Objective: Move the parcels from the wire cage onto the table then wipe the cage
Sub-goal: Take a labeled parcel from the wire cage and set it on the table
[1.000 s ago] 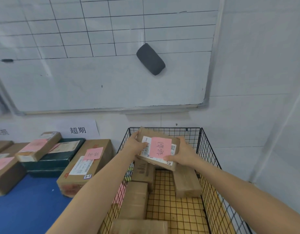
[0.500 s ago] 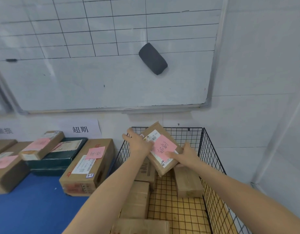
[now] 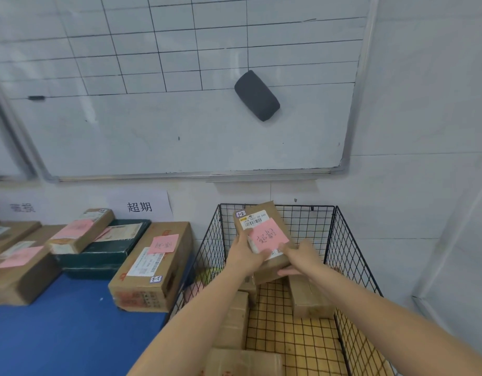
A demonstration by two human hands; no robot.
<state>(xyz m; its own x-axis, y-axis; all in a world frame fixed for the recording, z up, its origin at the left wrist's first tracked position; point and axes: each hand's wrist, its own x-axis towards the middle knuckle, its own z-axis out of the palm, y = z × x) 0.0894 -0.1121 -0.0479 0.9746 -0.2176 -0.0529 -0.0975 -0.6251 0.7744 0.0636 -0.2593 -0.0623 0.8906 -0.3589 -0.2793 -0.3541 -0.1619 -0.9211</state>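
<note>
Both hands hold a small brown parcel (image 3: 261, 213) with a pink note and a barcode label, tilted above the black wire cage (image 3: 345, 248). My left hand (image 3: 243, 255) grips its left edge. My right hand (image 3: 299, 257) grips its lower right corner from beneath. Inside the cage lie several more brown parcels: one upright at the right (image 3: 306, 297), a stack at the left (image 3: 234, 318), and one at the near end (image 3: 245, 362). The blue table (image 3: 58, 329) stands to the cage's left.
On the table sit several parcels: a large box with a pink note (image 3: 155, 264), a dark green box (image 3: 109, 248) with a small box on it (image 3: 82, 229), more at the far left. A whiteboard (image 3: 180, 131) with a black eraser (image 3: 257, 95) hangs above.
The held parcel has turned from lying level to standing steeply on end, its top now toward the cage's back. Both hands have shifted lower on it.
</note>
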